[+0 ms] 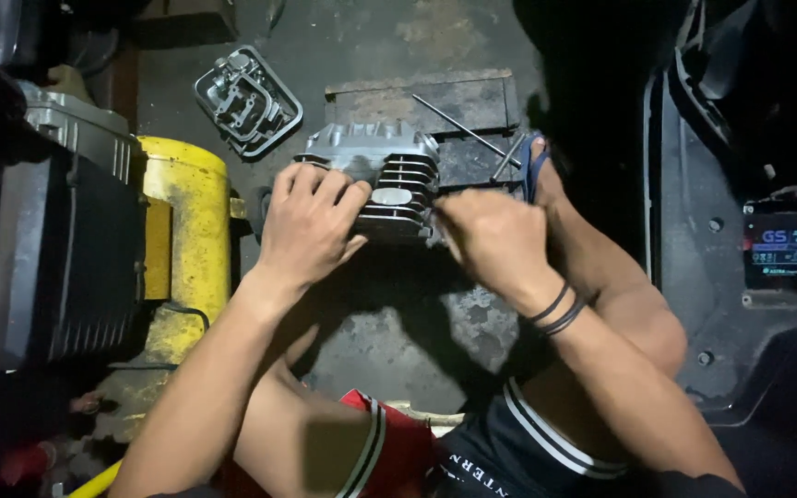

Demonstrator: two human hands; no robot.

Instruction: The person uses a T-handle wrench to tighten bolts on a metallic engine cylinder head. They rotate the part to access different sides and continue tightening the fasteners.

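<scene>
A grey finned metal engine cylinder block (389, 175) rests on the stained concrete floor in front of me. My left hand (311, 221) lies over its left side, fingers curled on the fins and gripping it. My right hand (486, 235) is bunched at the block's lower right edge, fingers pinched together; whatever they hold is hidden. Two dark bands circle my right wrist.
A metal engine cover (249, 101) lies at the back left. A dark flat block (454, 97) with thin rods (468, 129) sits behind the cylinder. A yellow machine body (182, 231) and black casing (48, 249) stand left. Dark vehicle panels (740, 231) fill the right. My sandalled foot (537, 171) is beside the block.
</scene>
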